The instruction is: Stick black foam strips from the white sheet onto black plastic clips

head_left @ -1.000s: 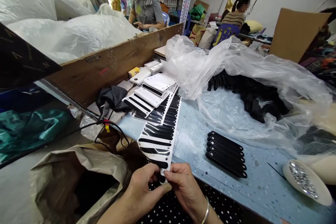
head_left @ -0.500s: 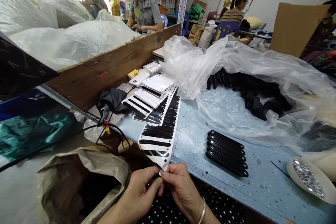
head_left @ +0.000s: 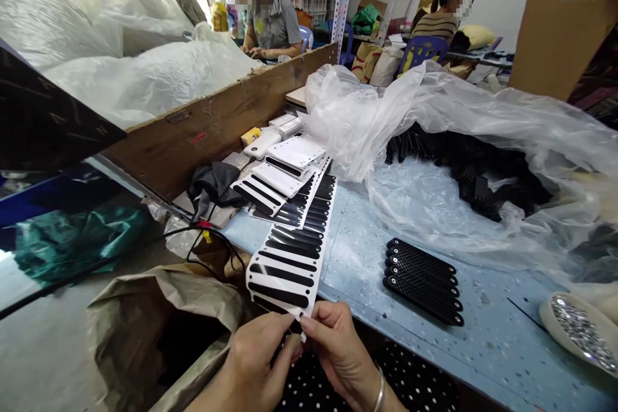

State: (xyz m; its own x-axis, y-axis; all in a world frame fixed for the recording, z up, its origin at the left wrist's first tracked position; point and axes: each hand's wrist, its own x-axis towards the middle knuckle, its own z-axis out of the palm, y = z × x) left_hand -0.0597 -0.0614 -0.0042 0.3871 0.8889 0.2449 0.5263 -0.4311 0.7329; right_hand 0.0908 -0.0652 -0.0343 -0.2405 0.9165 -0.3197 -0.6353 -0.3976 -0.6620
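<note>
- Running from the blue counter (head_left: 351, 257) out past its front edge, the striped sheet (head_left: 295, 252) has its far part lying flat and its near end hanging in the air between the 2 hands.
- Left hand (head_left: 263, 347): the grip is pinched at the sheet's near end, thumb against forefinger; exactly what lies between the fingertips is partly hidden.
- Right hand (head_left: 340, 344): the grip is pinched on the sheet's near right corner, thumb on top, just beside the left fingertips.
- Weight and feel: the sheet looks very light, thin and springy. It bows where it leaves the counter, so it probably bends easily and could crease if pinched hard.
- Surface: its black bars shine, which suggests a smooth, rather slippery film; the fingertips likely need a firm but small pinch.
- Best hold: probably the white margin near a corner, clear of the black bars, with 1 hand steadying while the other works the edge.
- Nearby: the pile of white cards (head_left: 277, 178) sits beside the sheet's far part; the black textured strips (head_left: 423, 283) lie to the right, well apart from the hands.
</note>
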